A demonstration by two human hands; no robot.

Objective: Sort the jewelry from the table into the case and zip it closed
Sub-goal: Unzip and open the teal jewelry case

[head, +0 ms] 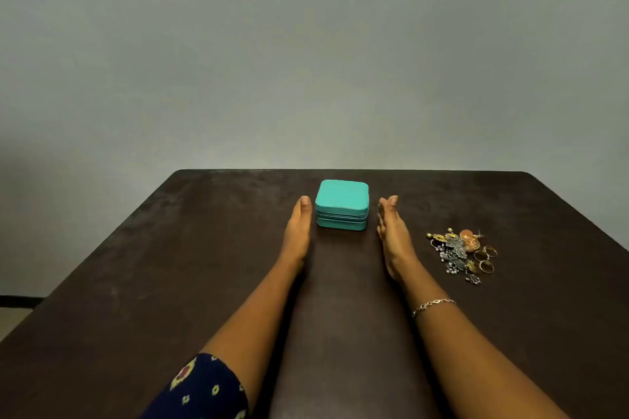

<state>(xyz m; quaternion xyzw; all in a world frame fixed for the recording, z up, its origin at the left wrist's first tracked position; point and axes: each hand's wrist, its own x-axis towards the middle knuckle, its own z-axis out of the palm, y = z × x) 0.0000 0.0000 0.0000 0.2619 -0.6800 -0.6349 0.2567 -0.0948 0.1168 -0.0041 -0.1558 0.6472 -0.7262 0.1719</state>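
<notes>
Patterned sleeve point(204, 391) on my left forearm, thin bracelet point(433, 305) on my right wrist. Jewelry point(463, 253) lay heaped on the dark table point(136, 282), right of my right hand point(394, 238): gold rings, silver filigree pieces, one orange bit. Both hands were straight-fingered and held nothing. Left hand point(297, 231) and right flanked the case point(341, 205), just beside it. Case teal, square, lid down; contents hidden.

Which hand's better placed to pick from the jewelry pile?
Likely right. The right hand lies between the teal case and the jewelry pile; the left hand sits across the case, farther off.
</notes>
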